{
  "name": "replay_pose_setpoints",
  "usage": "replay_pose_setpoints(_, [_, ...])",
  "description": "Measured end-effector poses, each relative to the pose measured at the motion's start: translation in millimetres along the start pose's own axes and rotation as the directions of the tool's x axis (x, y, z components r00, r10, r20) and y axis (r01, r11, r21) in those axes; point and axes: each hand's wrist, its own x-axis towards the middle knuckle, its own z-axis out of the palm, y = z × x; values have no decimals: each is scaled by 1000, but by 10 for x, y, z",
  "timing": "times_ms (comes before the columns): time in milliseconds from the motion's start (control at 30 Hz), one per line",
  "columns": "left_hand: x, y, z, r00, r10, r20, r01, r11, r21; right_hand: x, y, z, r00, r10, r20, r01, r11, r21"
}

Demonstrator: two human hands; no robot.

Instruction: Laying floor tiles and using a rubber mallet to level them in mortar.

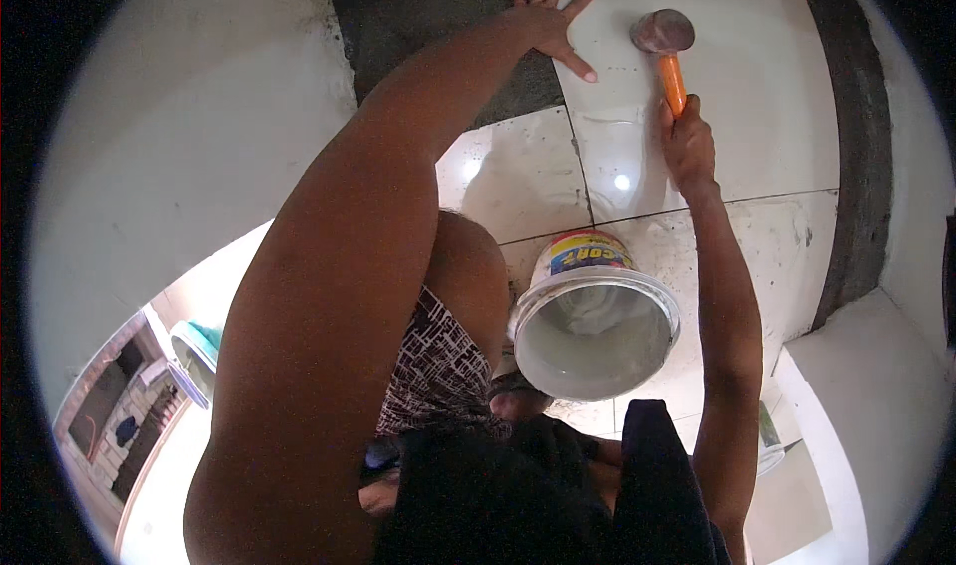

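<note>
With its fingers wrapped round the orange handle, my right hand point(688, 145) holds a rubber mallet point(664, 33). The mallet's dark round head is over a large pale floor tile point(737, 127); whether it touches the tile I cannot tell. My left hand point(551, 17) lies with spread fingers on the same tile, by its left edge. Dark grey mortar point(418, 17) covers the floor left of that hand. Nearer to me, a white bucket point(597, 336) with a coloured label stands on the tiles, and its inside looks whitish and wet.
A strip of dark mortar point(858, 137) runs between the tiles and the right wall point(911, 117). On the left rises a pale wall point(189, 117). Another bucket point(195, 358) is partly hidden behind my left arm. A pale container point(769, 441) shows beside my right elbow.
</note>
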Motion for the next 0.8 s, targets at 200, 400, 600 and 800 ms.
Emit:
replay_pose_setpoints(200, [-149, 69, -98, 1000, 13, -15, -13, 999, 45, 188, -90, 7, 999, 23, -37, -21, 998, 61])
replay_pose_setpoints(400, [-144, 46, -9, 997, 25, -73, -18, 996, 91, 561, -105, 16, 997, 66, -35, -62, 992, 112])
replay_pose_setpoints(600, [-13, 7, 226, 975, 15, -221, 14, 992, 129, 869, -241, 4, 995, 81, -64, -79, 996, 40])
replay_pose_setpoints(800, [23, -42, 162, 989, 15, -144, 8, 987, 158, 987, -171, -133, 987, 159, -19, -160, 986, -52])
